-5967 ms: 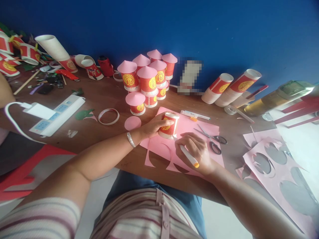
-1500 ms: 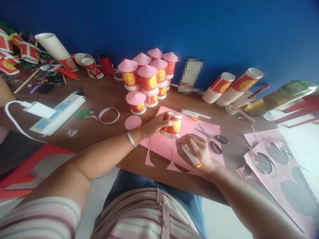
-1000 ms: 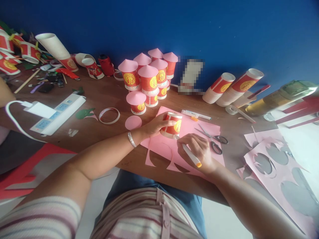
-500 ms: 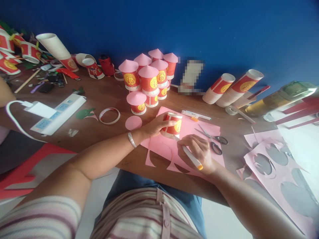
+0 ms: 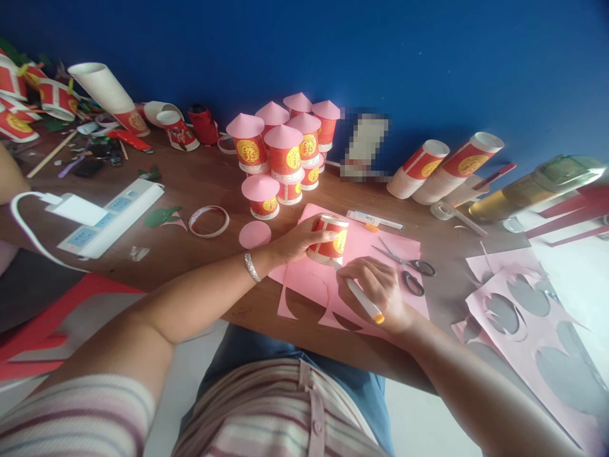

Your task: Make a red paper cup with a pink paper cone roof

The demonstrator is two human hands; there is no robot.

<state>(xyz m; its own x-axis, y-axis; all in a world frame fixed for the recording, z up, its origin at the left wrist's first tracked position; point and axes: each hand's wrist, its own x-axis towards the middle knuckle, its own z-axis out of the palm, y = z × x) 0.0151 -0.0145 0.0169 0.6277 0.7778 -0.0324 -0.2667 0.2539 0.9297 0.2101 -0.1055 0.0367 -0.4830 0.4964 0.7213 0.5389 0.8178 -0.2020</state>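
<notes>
My left hand grips a red and white paper cup with a gold emblem, its thumb across the front. The cup is over a sheet of pink paper. In my right hand is a white marker with an orange end; its tip is near the cup's lower edge, and whether it touches I cannot tell. Scissors with black handles lie on the pink paper beside my right hand. A marker rests at the paper's far edge, and a pink paper disc lies left of the cup.
Several cups with pink cone tops stand stacked behind. Stacked paper cups, a tape roll and a gold bottle are at right, with cut pink scraps nearer. A power strip and paper ring lie left.
The marker's orange end, in my right hand, has shifted slightly up and left. My left hand and the cup look the same.
</notes>
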